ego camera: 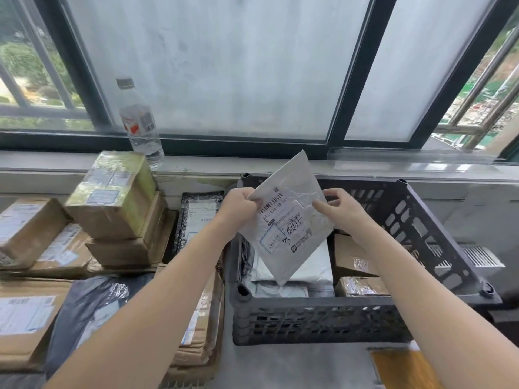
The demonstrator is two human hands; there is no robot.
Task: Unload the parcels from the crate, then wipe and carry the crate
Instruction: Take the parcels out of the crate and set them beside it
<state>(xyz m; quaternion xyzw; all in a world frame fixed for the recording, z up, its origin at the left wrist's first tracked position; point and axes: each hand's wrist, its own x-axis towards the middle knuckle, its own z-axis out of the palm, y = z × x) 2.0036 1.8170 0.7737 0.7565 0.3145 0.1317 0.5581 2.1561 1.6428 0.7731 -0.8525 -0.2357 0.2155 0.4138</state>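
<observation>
A dark grey slotted crate [314,318] stands right of centre below the window. Inside it lie white mailer bags [306,265] and brown taped boxes [354,256]. Above the crate I hold a flat white mailer parcel [289,220] with a barcode label and handwritten digits, tilted like a diamond. My left hand [238,203] pinches its left corner. Its right edge is pinched by my right hand [339,206].
Cardboard boxes [118,197] are stacked to the left of the crate, with a black mailer [92,310] and a patterned flat parcel [199,217] among them. A clear water bottle [140,122] stands on the window sill. A yellow-brown surface [401,369] shows at bottom right.
</observation>
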